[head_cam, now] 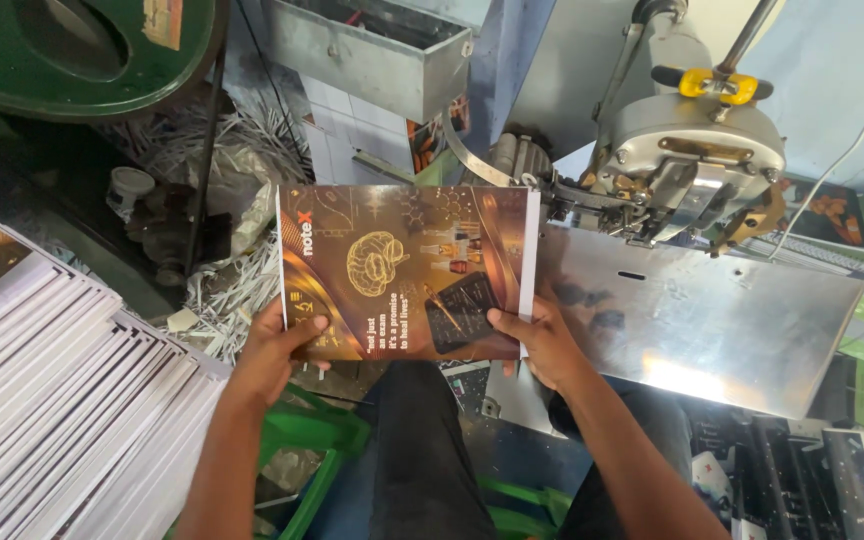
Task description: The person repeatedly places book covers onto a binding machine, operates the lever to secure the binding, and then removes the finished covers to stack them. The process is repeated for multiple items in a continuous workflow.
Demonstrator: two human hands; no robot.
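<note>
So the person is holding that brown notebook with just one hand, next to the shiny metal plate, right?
Not quite. The head view shows both hands on the brown notebook: the left hand at its left corner, the right hand at its right edge, next to the shiny metal plate.

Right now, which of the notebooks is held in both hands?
The brown-covered notebook at centre, gripped by the left hand and right hand beside the metal plate. The others lie stacked at left, untouched.

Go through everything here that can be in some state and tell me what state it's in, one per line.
Notebook: closed, cover up, held level at both lower corners.
Left hand: gripping the notebook.
Right hand: gripping the notebook.
Stack of notebooks: closed, fanned out.
Metal plate: bare, shiny.
Metal bin: open-topped.
</note>
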